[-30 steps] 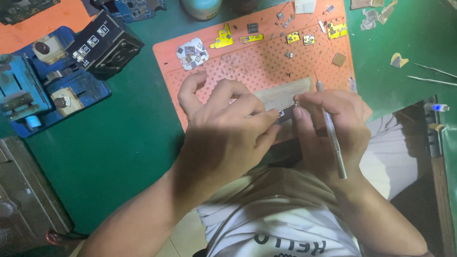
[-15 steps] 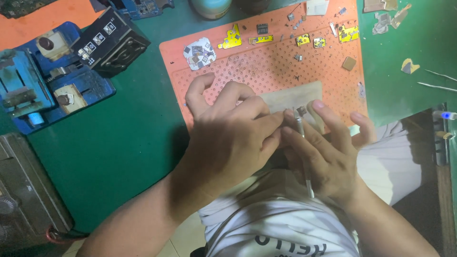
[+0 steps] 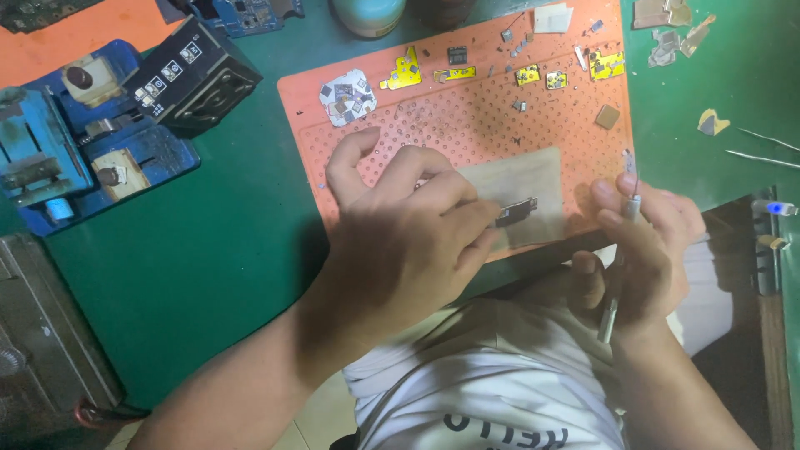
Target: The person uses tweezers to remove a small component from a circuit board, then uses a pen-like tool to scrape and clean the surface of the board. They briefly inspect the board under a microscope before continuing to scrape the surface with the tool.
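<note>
Left hand [image 3: 408, 242] pinches a small dark component [image 3: 517, 212] — flat, rectangular; right hand [image 3: 642, 250] grips a tool [image 3: 621, 258].

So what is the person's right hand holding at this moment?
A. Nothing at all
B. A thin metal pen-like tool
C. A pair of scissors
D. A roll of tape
B: the right hand is wrapped around a thin metal tool whose tip pokes up above the fingers over the orange mat, while the left hand pins a small dark part on the mat.
</note>
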